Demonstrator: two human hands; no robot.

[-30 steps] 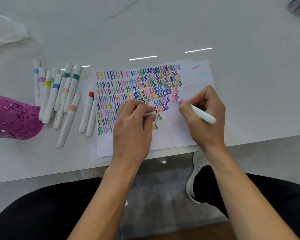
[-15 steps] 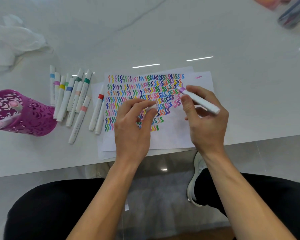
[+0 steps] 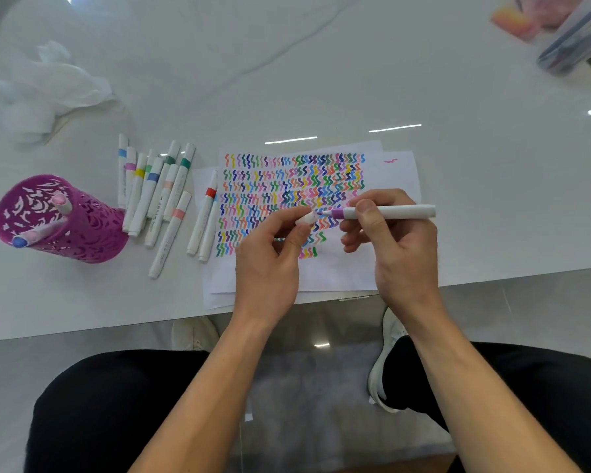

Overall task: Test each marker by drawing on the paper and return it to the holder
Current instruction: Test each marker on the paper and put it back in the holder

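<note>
My right hand [image 3: 394,249] grips a white marker with a purple band [image 3: 389,212], held level above the paper [image 3: 394,172], its tip pointing left. My left hand [image 3: 270,264] pinches the marker's white cap [image 3: 306,218] right at that tip. The paper is covered with rows of coloured squiggles. A purple cut-out holder [image 3: 82,233] stands at the left with two markers [image 3: 60,203] in it. Several capped markers [image 3: 157,196] lie between holder and paper.
Crumpled white tissue [image 3: 48,93] lies at the back left. A clear case and pink items [image 3: 567,39] sit at the far right corner. The table's front edge [image 3: 116,327] runs just below the paper; my knees and white shoes are beneath it.
My right hand lifted the marker off the paper and turned it level. My left hand brought the cap up to its tip. The view shifted, showing more of the holder.
</note>
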